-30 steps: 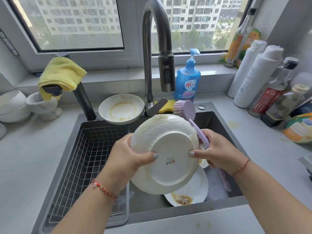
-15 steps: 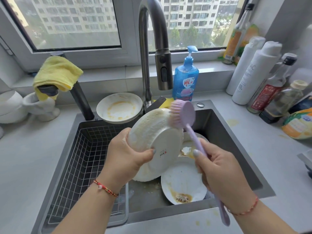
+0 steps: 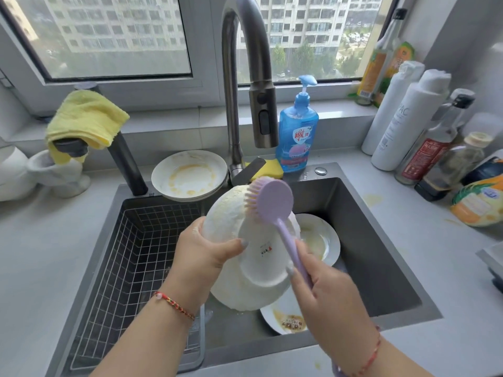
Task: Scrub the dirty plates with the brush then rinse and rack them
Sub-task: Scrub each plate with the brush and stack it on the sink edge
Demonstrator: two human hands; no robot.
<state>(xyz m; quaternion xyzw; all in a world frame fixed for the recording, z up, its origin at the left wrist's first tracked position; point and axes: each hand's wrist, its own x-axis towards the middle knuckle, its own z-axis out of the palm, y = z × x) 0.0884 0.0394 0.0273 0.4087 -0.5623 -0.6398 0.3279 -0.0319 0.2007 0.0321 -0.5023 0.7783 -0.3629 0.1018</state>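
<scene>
Left to right: on the far-left counter a yellow cloth (image 3: pixel 86 118) hangs over a dark holder, and the wire rack (image 3: pixel 130 268) fills the left part of the sink (image 3: pixel 381 268), w/ no plates in it yet. Behind it, on the sink's back edge, sits a stack of dirty plates (image 3: pixel 189 174) smeared w/ yellow sauce. Our left hand (image 3: pixel 202 257) grips the soapy plate (image 3: pixel 253 257) by its left rim, thumb curled over the underside, fingers hidden behind it; the plate is held tilted above the basin, base toward us. We judge it stiff glazed ceramic, moderately heavy, breakable if it drops onto the steel, and v. slippery now it's coated in suds, so the rim is the place to hold, thumb one face and fingers the other, grip firm. The brush (image 3: pixel 268 202) has its bristles pressed on the plate's upper back edge, just below the faucet (image 3: pixel 245 77), which isn't running. Our right hand (image 3: pixel 326 292) is wrapped round the lilac handle; light, rigid plastic, easy to steer. Under the held plate lie two more dirty plates (image 3: pixel 321 238) on the basin floor, approx. overlapping, one w/ brown residue. Blue soap bottle (image 3: pixel 298 131) stands behind, near the faucet. Scrubbing is under way; rinse & rack are not yet done.
</scene>
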